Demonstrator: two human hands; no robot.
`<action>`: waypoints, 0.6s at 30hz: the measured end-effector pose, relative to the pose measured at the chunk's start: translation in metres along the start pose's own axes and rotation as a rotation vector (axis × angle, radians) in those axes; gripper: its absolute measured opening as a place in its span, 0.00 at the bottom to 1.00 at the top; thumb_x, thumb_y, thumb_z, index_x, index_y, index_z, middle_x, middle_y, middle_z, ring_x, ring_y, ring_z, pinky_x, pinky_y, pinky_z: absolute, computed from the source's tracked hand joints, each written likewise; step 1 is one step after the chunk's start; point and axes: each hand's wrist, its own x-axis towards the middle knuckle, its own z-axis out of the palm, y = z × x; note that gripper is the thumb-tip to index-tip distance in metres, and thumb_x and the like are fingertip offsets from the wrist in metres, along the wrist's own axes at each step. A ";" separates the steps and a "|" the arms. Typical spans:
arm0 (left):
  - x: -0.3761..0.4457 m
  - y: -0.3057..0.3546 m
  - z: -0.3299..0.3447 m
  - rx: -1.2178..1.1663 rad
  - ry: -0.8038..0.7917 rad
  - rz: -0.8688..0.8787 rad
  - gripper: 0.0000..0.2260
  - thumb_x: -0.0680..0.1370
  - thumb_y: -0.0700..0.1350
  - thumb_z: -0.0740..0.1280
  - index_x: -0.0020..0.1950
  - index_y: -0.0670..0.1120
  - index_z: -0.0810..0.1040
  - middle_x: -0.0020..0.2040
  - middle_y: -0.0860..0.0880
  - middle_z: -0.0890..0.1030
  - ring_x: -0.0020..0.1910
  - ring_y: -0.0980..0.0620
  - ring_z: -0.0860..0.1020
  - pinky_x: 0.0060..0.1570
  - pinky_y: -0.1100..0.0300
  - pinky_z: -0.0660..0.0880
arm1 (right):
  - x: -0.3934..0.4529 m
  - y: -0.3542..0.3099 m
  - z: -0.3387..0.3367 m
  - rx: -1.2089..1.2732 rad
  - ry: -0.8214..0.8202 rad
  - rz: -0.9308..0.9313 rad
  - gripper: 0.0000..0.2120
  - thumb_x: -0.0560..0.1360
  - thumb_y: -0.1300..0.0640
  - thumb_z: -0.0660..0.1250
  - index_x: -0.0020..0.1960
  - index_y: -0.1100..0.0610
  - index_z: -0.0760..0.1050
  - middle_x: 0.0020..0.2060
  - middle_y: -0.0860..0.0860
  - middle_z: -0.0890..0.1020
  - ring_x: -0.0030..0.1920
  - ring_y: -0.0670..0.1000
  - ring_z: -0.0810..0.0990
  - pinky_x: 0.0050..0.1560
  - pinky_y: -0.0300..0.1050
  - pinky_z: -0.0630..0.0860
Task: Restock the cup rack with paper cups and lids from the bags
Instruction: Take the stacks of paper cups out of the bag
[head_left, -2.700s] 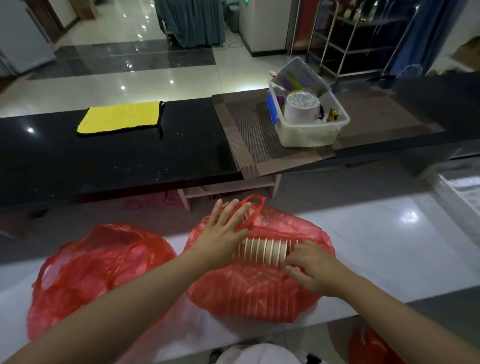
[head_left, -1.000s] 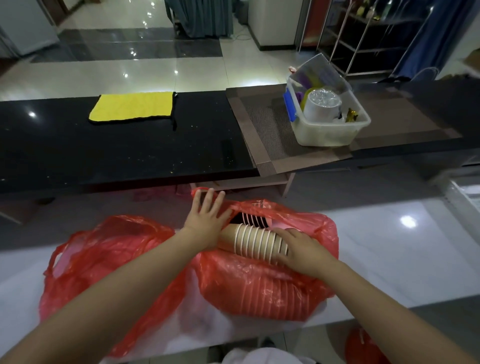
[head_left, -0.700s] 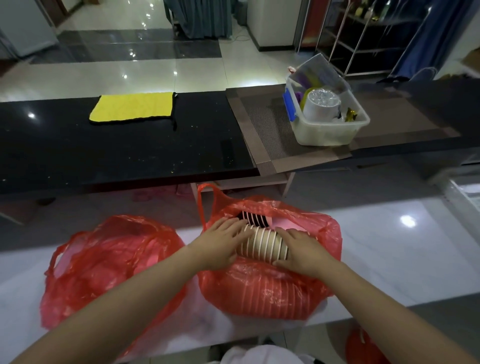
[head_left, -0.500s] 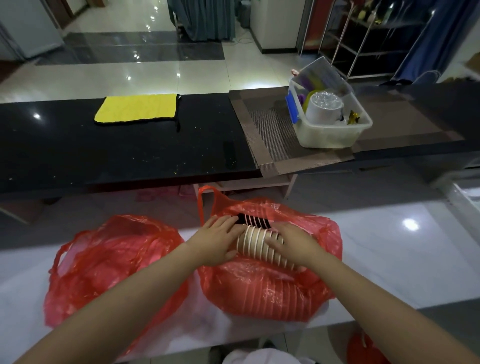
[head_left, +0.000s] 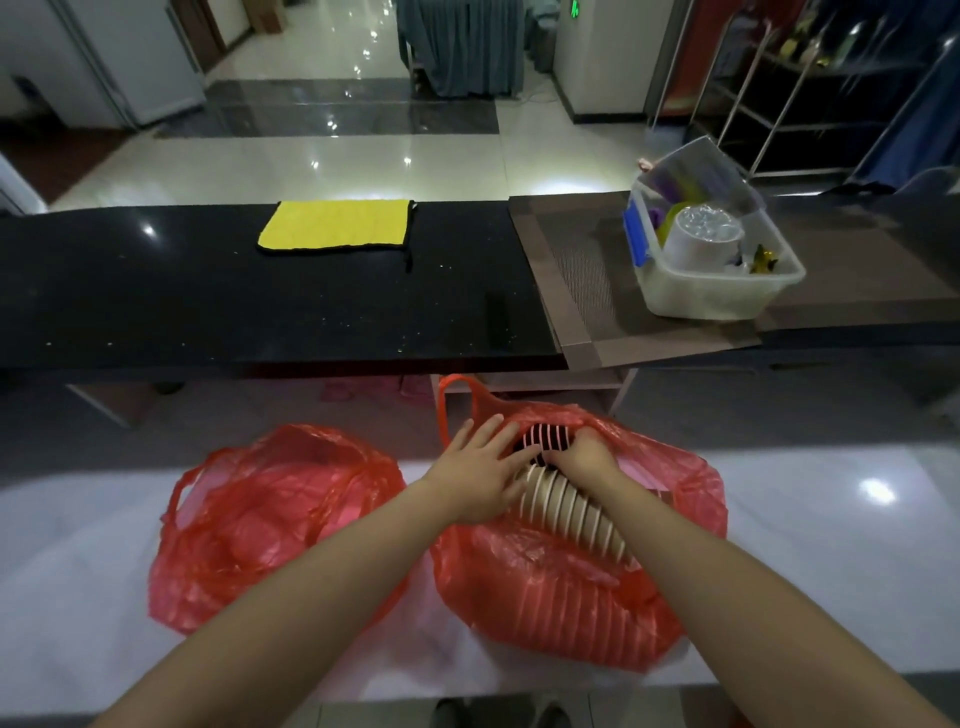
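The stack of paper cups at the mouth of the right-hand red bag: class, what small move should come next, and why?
Probably draw the stack of paper cups clear of the red bag. Both hands are already at the bag's mouth: the left hand at its far end, the right hand on top, and the near end lies half out.

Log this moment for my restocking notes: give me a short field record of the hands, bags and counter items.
left hand: resting flat on the cup stack at the bag mouth
right hand: reaching into the bag mouth over the cups
cup stack: lying sideways, partly out of the right red bag
left red bag: untouched
yellow cloth: flat on the black counter
clear bin: on the brown mat
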 end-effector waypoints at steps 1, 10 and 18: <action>0.001 0.000 -0.001 -0.002 -0.006 -0.002 0.25 0.85 0.61 0.45 0.83 0.60 0.48 0.84 0.48 0.47 0.82 0.47 0.38 0.79 0.41 0.39 | -0.002 -0.002 0.000 -0.002 0.000 0.003 0.16 0.75 0.55 0.73 0.61 0.60 0.80 0.53 0.57 0.84 0.52 0.58 0.83 0.52 0.48 0.78; 0.025 -0.003 -0.037 -0.118 0.050 0.002 0.24 0.85 0.60 0.44 0.82 0.60 0.51 0.83 0.52 0.52 0.82 0.50 0.42 0.78 0.37 0.40 | -0.044 -0.007 -0.041 0.099 0.186 -0.065 0.15 0.72 0.57 0.75 0.58 0.57 0.81 0.50 0.51 0.86 0.51 0.51 0.84 0.54 0.48 0.80; 0.039 0.006 -0.049 -0.268 -0.051 -0.005 0.25 0.85 0.63 0.41 0.82 0.62 0.54 0.83 0.50 0.55 0.82 0.47 0.47 0.77 0.36 0.40 | -0.116 -0.001 -0.053 0.137 0.345 -0.167 0.15 0.73 0.58 0.73 0.59 0.51 0.76 0.49 0.44 0.82 0.49 0.43 0.81 0.51 0.48 0.81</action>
